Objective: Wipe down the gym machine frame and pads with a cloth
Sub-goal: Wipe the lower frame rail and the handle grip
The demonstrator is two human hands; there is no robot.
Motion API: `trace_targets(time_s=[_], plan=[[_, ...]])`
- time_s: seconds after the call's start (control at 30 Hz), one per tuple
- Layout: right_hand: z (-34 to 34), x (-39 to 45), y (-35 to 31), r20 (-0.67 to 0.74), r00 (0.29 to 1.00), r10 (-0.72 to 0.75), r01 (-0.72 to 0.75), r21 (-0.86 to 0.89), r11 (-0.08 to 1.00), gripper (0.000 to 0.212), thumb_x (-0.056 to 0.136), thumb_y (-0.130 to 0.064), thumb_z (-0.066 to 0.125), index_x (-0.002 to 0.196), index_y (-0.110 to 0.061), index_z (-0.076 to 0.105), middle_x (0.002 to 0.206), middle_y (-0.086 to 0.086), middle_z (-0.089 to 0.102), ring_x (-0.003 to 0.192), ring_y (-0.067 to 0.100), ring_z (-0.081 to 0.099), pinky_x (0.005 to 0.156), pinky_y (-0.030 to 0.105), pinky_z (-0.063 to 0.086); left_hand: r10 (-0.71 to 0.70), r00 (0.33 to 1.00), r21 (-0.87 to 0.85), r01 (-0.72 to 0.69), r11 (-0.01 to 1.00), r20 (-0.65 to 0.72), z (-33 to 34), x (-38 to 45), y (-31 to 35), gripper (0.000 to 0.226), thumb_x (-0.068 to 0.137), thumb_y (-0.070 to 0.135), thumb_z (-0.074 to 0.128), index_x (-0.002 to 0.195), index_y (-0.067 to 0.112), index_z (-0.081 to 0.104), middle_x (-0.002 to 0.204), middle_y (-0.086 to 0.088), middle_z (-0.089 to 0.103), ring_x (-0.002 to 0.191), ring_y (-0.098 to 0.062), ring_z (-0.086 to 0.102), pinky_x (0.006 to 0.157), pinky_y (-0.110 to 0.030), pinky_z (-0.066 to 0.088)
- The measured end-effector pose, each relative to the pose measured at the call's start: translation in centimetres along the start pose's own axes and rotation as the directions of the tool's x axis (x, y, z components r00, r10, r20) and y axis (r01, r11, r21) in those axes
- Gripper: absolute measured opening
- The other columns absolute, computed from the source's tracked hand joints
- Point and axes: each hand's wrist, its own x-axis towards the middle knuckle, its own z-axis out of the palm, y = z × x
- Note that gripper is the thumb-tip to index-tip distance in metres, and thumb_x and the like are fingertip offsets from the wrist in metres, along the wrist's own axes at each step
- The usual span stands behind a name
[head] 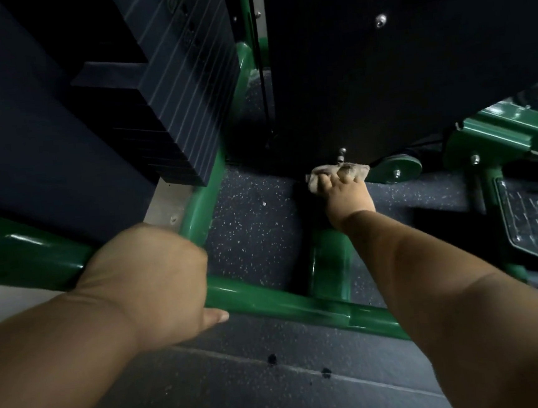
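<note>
Left hand (pixel 150 272) fingers around green frame bar (pixel 279 303); right hand (pixel 346 193) fingers clutching cloth (pixel 352 169)

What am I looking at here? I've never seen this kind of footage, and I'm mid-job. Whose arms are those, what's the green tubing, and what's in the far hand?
This is one picture from a camera worn on a person's head, looking down at their own bare arms. The left hand grips a glossy green metal frame tube of a gym machine. The right hand reaches further in and presses a crumpled beige cloth against the bottom edge of a flat black panel. At upper left is a dark stack of weight plates. Underneath is a speckled dark rubber floor.
</note>
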Motion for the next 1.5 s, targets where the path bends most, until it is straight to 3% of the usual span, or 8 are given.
trace_targets(time_s=[0.13,0.33,0.5,0.93,1.03,1.23,1.37,1.5], plan=[[-0.1,1.1,2.1,-0.039,0.996,-0.086,0.085,-0.035,0.996,0.073,0.096,-0.024,0.049,0.162,-0.029,0.020,0.156,0.001,0.046,0.138,0.035,0.047,0.110,0.051,0.036,0.013,1.000,0.039,-0.014,0.999,0.018,-0.1,0.0,0.1,0.075,0.084,0.094,0.030,0.097,0.027,0.063,0.077,0.011,0.052,0.076,-0.016,0.055,0.067,-0.033,0.044],[4.0,-2.6,2.6,0.055,0.981,0.185,-0.176,0.650,0.739,0.099,0.084,-0.005,0.041,0.159,-0.057,0.004,0.172,-0.026,0.004,0.141,0.033,0.052,0.111,0.053,0.045,0.002,1.000,-0.020,-0.002,1.000,0.011,0.3,-0.1,0.0,0.076,0.082,0.094,0.033,0.095,0.026,0.065,0.078,0.010,0.058,0.076,-0.017,0.060,0.071,-0.032,0.053],[4.6,-4.3,2.0,0.152,0.931,0.332,-0.318,0.786,0.530,0.087,0.092,-0.008,0.049,0.160,-0.053,0.019,0.155,-0.001,0.055,0.136,0.032,0.056,0.113,0.035,0.043,-0.004,1.000,0.004,0.004,1.000,0.001,0.0,-0.1,0.0,0.076,0.082,0.093,0.033,0.094,0.026,0.065,0.076,0.010,0.055,0.075,-0.017,0.060,0.068,-0.031,0.050],[4.9,-6.8,2.5,0.074,0.933,0.352,-0.296,0.712,0.637,0.032,0.103,-0.034,0.060,0.132,-0.024,0.067,0.127,0.009,0.073,0.118,0.029,0.067,0.092,0.027,0.044,0.012,1.000,0.039,-0.013,0.999,0.028,-0.2,-0.3,0.2,0.079,0.082,0.095,0.026,0.094,0.028,0.066,0.076,0.011,0.056,0.074,-0.012,0.058,0.068,-0.029,0.052],[3.7,-6.5,1.1,0.082,0.892,0.445,-0.367,0.706,0.605,0.046,0.102,-0.015,0.049,0.147,-0.016,0.057,0.155,0.018,0.051,0.143,0.037,0.048,0.119,0.035,0.037,0.012,0.999,0.051,-0.014,0.999,0.031,-0.2,-0.2,0.2,0.081,0.082,0.095,0.025,0.095,0.028,0.067,0.077,0.011,0.057,0.075,-0.013,0.059,0.071,-0.030,0.054],[4.6,-12.1,-0.9,0.277,0.961,0.011,-0.151,0.491,0.858,0.070,0.100,-0.004,0.047,0.165,-0.008,0.021,0.171,0.026,0.011,0.155,0.044,0.024,0.122,0.041,0.027,-0.001,1.000,0.035,0.000,0.999,0.017,-0.6,-0.3,0.3,0.071,0.083,0.094,0.032,0.087,0.027,0.055,0.073,0.010,0.050,0.071,-0.016,0.051,0.059,-0.032,0.037],[5.7,-15.4,-0.3,0.182,0.972,-0.147,0.048,0.460,0.887,0.052,0.096,-0.041,0.064,0.146,-0.029,0.056,0.151,0.010,0.055,0.134,0.035,0.057,0.110,0.036,0.044,-0.002,1.000,0.038,0.001,0.999,0.014,-0.5,-0.3,0.2,0.073,0.082,0.094,0.032,0.090,0.027,0.060,0.073,0.011,0.050,0.071,-0.015,0.052,0.062,-0.032,0.041],[8.9,-11.7,-0.2,0.179,0.975,0.130,-0.216,0.632,0.744,0.061,0.077,-0.070,0.055,0.108,-0.019,0.068,0.114,0.013,0.072,0.105,0.036,0.069,0.096,0.051,0.057,-0.008,1.000,0.030,0.007,1.000,0.020,-0.6,-0.4,0.3,0.074,0.081,0.095,0.030,0.087,0.027,0.058,0.073,0.011,0.051,0.072,-0.014,0.055,0.063,-0.031,0.045]])
